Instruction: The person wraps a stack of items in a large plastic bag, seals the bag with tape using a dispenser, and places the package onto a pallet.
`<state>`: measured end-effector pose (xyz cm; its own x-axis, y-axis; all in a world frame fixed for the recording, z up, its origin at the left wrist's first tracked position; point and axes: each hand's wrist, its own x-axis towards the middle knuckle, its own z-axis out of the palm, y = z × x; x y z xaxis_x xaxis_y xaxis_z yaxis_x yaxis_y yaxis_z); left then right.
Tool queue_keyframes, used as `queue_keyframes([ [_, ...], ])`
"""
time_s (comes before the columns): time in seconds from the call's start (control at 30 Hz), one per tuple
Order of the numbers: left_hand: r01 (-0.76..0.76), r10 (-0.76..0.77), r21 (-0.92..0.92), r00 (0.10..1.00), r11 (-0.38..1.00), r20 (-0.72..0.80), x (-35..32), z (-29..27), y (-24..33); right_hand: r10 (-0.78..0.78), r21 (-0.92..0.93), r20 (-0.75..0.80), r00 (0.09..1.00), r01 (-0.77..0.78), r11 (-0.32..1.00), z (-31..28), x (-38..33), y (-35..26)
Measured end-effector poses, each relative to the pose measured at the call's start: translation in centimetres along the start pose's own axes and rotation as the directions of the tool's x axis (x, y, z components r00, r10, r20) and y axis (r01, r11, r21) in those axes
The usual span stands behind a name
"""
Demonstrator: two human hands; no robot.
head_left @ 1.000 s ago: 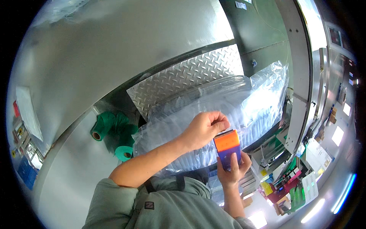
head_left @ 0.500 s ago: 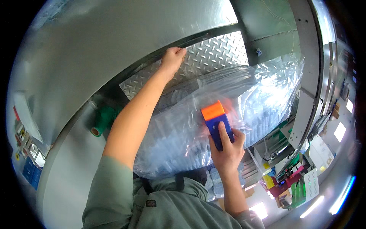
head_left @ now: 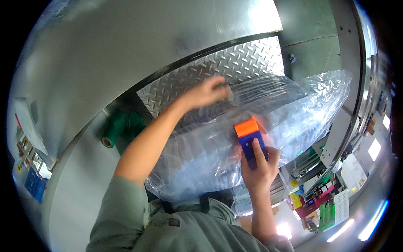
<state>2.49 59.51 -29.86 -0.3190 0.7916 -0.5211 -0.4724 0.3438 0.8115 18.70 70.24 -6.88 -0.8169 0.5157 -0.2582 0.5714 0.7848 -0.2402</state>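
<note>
A large clear plastic bag [head_left: 201, 168] lies across in front of me, with pale bluish, ridged contents showing through its film. My right hand [head_left: 261, 170] grips a blue-and-orange handheld block-shaped tool [head_left: 253, 147], thumb along its blue body. Its orange end points away from me over the film, and a reddish tint shows around it. My left hand [head_left: 210, 92] is above the bag's far edge and the diamond-plate metal sheet [head_left: 252, 54]. That hand is smeared by motion; its fingers look apart, with nothing plain between them.
Beyond the metal sheet rises a big grey metal panel [head_left: 138, 38]. A green film roll [head_left: 111, 134] lies at the left. On the right stand a metal frame [head_left: 357, 54] and a green basket [head_left: 329, 214], among cluttered goods.
My left hand has left the sheet's far edge and come nearer and rightward over the bag. The tool stays in my right hand, a little farther right in the picture.
</note>
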Motion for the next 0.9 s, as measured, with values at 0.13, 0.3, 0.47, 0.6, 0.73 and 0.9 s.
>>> queue_keyframes([
  [0.13,-0.156,0.048,0.545,0.977,0.823,0.207,-8.2,5.5,7.3,0.028,-0.01,0.065,0.997,-0.027,1.0,-1.1,0.2,-0.7],
  [0.3,-0.144,-0.124,0.638,0.926,0.756,0.356,-7.8,4.7,6.1,-0.106,0.017,0.135,0.985,0.105,0.994,-3.6,-1.3,1.3],
  [0.47,-0.089,-0.208,0.605,0.891,0.791,0.404,-7.6,4.8,6.2,-0.137,0.088,0.091,0.986,0.129,0.988,-5.7,-8.3,6.5],
  [0.6,0.038,-0.261,0.469,0.868,0.882,0.422,-7.3,4.4,6.3,-0.055,0.071,0.111,0.992,0.047,0.996,-6.7,-19.2,15.3],
  [0.73,0.161,-0.388,0.513,0.844,0.843,0.371,-7.7,4.9,8.6,0.104,0.011,0.233,0.967,-0.11,0.994,-3.9,-32.3,24.7],
  [0.9,0.305,-0.48,0.509,0.839,0.805,0.256,-7.7,5.4,10.2,0.107,0.176,0.292,0.95,-0.163,0.971,5.6,-25.9,25.5],
])
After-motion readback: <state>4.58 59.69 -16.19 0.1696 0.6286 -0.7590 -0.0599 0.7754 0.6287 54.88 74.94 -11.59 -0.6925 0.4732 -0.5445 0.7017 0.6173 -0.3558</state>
